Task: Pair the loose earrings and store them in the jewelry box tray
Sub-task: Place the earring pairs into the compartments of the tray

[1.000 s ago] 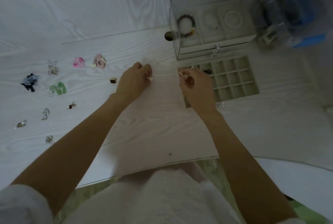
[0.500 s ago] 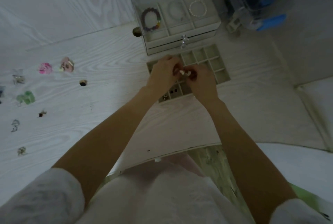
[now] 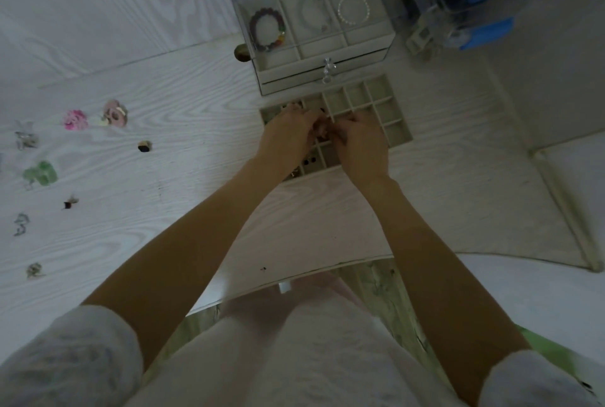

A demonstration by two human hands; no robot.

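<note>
Over the gridded, square-celled tray [image 3: 397,131], left hand [image 3: 288,134] and right hand [image 3: 360,144], fingers pinched together, contents unclear.

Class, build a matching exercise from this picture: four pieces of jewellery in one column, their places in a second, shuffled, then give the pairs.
1 dark beaded bracelet
2 white pearl bracelet
3 pink flower earring
4 green earring

A box top, right compartment
B table, far left, nearer the person
C box top, left compartment
D table, left, nearer the wall

Pairs: 1-C, 2-A, 3-D, 4-B
</note>
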